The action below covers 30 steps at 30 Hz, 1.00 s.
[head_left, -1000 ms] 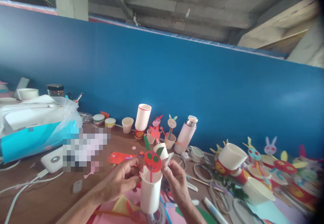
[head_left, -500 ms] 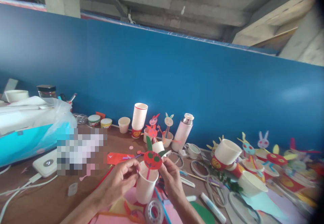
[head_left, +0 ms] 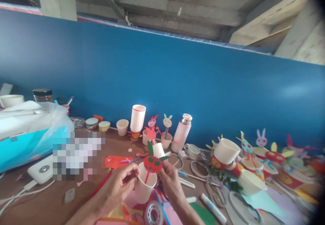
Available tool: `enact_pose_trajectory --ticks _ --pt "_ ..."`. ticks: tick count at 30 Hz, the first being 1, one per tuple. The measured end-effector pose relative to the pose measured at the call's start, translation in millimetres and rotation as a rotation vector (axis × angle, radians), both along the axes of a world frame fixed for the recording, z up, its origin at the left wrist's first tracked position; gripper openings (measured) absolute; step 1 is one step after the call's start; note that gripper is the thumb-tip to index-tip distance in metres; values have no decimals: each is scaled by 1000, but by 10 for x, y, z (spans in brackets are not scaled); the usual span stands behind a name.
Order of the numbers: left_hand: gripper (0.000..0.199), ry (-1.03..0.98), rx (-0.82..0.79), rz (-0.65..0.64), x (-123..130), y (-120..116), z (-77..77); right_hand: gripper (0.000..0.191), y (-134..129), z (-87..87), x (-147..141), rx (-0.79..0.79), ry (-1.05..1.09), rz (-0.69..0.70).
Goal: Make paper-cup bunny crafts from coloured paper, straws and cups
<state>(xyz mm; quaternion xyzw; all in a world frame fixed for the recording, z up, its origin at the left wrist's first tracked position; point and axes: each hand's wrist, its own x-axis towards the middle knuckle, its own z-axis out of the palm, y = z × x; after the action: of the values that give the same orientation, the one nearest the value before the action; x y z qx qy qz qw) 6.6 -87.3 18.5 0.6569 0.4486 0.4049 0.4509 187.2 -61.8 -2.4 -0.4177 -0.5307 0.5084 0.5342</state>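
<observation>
A white paper cup [head_left: 144, 190] stands upright, low in the middle of the view. My left hand [head_left: 121, 183] pinches its rim from the left with thumb and fingers. Over the cup's mouth is a red paper animal face [head_left: 153, 164] with green eyes, a drawn mouth and green paper ears. A thin pink strip runs from the face down into the cup. My right hand [head_left: 170, 177] is closed on the right edge of the face, its fingertips partly hidden. A roll of clear tape [head_left: 153, 214] lies just below the cup, over coloured paper.
Behind the cup stand stacked paper cups [head_left: 138, 118], finished paper animals in cups [head_left: 167, 121] and a pink thermos [head_left: 181, 133]. More cup animals [head_left: 275, 157] crowd the right, with a glue pen [head_left: 213, 207] nearer. A power bank [head_left: 42, 168] and plastic bag [head_left: 27, 140] lie left.
The view has shifted slightly, so most things sit a little further left. Both hands keep their hold on the cup and the paper face, with hardly any movement.
</observation>
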Motion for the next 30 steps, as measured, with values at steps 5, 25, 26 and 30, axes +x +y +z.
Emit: enact_pose_trajectory --ticks 5,25,26,30 --pt "15 -14 5 34 2 -7 -20 33 16 11 1 -25 9 8" --pt "39 -119 -100 -48 -61 56 -91 25 -8 65 -17 2 71 60" --pt "39 -121 -104 -60 -71 58 -81 22 -20 101 -7 -14 81 90" --pt "38 -137 -117 -123 -98 68 -67 19 -69 252 53 -58 157 291"
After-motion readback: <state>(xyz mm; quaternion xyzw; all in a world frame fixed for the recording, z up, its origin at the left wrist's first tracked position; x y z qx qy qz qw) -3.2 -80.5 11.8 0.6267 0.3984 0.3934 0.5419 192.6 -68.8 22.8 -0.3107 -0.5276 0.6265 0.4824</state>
